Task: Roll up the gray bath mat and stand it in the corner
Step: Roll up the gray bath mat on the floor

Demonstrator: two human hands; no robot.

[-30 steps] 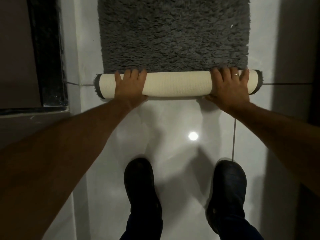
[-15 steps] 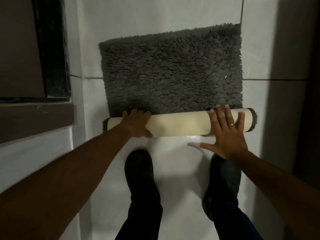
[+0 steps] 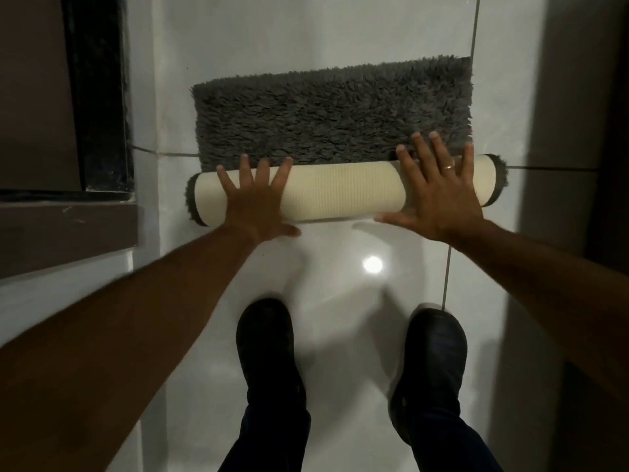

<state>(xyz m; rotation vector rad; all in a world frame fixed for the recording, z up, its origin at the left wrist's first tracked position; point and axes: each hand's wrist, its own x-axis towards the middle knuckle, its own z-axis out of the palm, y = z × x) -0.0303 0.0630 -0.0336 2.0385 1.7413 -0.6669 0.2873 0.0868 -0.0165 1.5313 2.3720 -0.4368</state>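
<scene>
White glossy floor (image 3: 340, 28) carries a gray mat (image 3: 333, 110), its near part rolled into a cream tube with the backing outward. Near that roll, two black shoes (image 3: 269, 352) stand. On the roll, left hand (image 3: 253, 202) and right hand (image 3: 439, 195) press flat, each grip open, fingers spread.

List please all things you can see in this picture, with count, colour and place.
bath mat: 1, gray pile, cream backing, on the floor, near part rolled, far part flat
floor: 1, glossy white tiles, dark grout lines
frame: 1, black, upper left
ledge: 1, brown, left
ring: 1, on right hand finger
shoes: 2, black, bottom centre
left hand: open, flat on the roll's left part
right hand: open, flat on the roll's right part
</scene>
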